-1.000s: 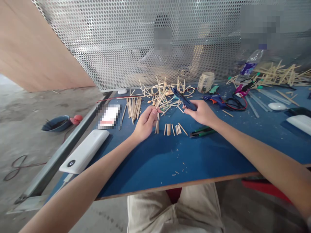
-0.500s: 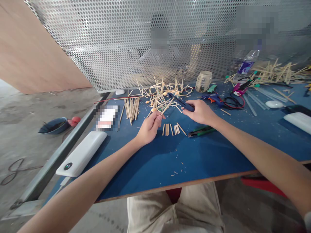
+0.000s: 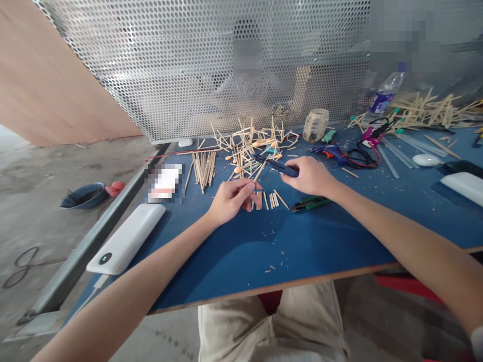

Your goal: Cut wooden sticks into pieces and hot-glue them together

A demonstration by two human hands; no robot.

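Observation:
My left hand (image 3: 234, 199) is closed in a pinch on a thin wooden stick (image 3: 259, 172), which slants up and away to the right. In my right hand (image 3: 310, 173) is a slim, dark blue tool (image 3: 279, 166); its exact kind is hard to make out. The tool's far end lies close to the upper part of the stick, but I cannot tell whether they touch. Short cut stick pieces (image 3: 274, 200) lie in a row beside my left fingers. Beyond both hands spreads a tangled pile of sticks (image 3: 247, 136), some with orange tips.
A green utility knife (image 3: 310, 203) lies below my right hand. Longer sticks (image 3: 204, 168) are laid out on the left, near a white power bank (image 3: 126, 239). A jar (image 3: 316, 124), a blue glue gun (image 3: 332, 154) and a bottle (image 3: 385, 98) stand or lie behind, before a perforated metal panel (image 3: 181, 65).
My left hand has shifted slightly down, with its lower fingers now spread over the short pieces. The blue tool has swung lower and to the left, near the stick.

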